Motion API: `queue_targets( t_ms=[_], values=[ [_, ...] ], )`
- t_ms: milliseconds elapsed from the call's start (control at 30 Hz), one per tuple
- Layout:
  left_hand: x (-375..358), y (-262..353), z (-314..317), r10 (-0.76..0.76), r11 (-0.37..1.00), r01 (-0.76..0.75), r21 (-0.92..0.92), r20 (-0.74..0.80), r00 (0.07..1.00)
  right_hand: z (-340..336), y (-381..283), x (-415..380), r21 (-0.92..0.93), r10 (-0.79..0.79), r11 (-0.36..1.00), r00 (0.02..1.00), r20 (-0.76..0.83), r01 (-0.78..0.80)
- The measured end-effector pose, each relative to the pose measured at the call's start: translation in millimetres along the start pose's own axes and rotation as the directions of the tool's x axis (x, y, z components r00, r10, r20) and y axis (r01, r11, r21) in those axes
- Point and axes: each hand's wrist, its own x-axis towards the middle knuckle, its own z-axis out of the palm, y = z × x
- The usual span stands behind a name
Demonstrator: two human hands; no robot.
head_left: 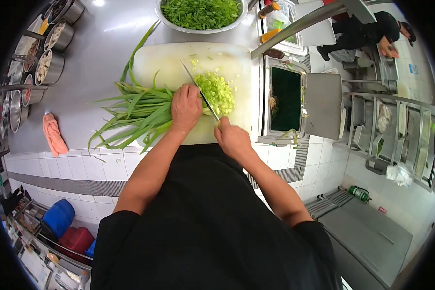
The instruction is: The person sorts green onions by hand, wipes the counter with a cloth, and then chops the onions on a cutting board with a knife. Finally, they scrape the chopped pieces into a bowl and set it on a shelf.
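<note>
My left hand (187, 107) presses down on a bunch of green onions (145, 108), its fingers curled over them close to the blade. In my right hand (233, 139) is the handle of a kitchen knife (200, 92), whose blade runs diagonally up and left across the white cutting board (164, 55). Right of the blade lies a heap of chopped pale-green pieces (216, 94). The long leaves spread left, off the board and over the steel counter. My palm hides part of the bunch.
A metal bowl of chopped greens (200, 14) stands beyond the board. A dark-green bin (285, 99) opens at the right, below a slanting steel bar (299, 26). A pink cloth (55, 134) and several steel pots (50, 66) are left. Another person (372, 34) stands far right.
</note>
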Motion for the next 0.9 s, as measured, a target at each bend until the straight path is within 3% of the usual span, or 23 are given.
queue_targets(
  t_ms=[100, 200, 333, 433, 533, 733, 900],
  values=[
    [-4.9, -4.0, 1.5, -0.01, 1.0, 0.01, 0.004, 0.006, 1.0, 1.5, -5.4, 17.2, 0.011, -0.055, 0.998, 0.994, -0.094, 0.056],
    [-0.6, -3.4, 2.9, -0.024, 1.0, 0.024, 0.015, -0.001, 1.0, -42.3, -18.2, 2.3, 0.035, -0.092, 0.995, 0.995, -0.031, 0.093],
    [0.5, -2.6, 2.2, -0.03, 0.999, 0.03, 0.014, -0.009, 1.0, -48.3, -15.9, -34.8, 0.019, 0.006, 1.0, 0.991, 0.136, -0.008],
    [0.3, -1.0, 2.9, -0.035, 0.999, 0.034, -0.007, -0.026, 0.999, 11.0, 2.1, 7.4, 0.009, -0.033, 0.999, 0.998, -0.048, 0.034],
    [-1.0, -3.4, 3.1, -0.017, 1.0, 0.016, -0.026, -0.032, 0.999, -3.6, -12.6, 36.6, 0.0, -0.077, 0.997, 0.993, -0.092, 0.077],
    [0.0, -4.2, 2.4, -0.057, 0.998, 0.057, -0.02, -0.018, 0.998, -47.3, -22.5, -25.6, 0.011, -0.058, 0.998, 0.996, 0.066, 0.058],
    [-0.1, -2.0, 2.8, -0.062, 0.997, 0.06, -0.05, -0.031, 0.998, 7.9, -10.6, 23.6, 0.021, -0.054, 0.998, 0.996, -0.078, 0.056]
  ],
)
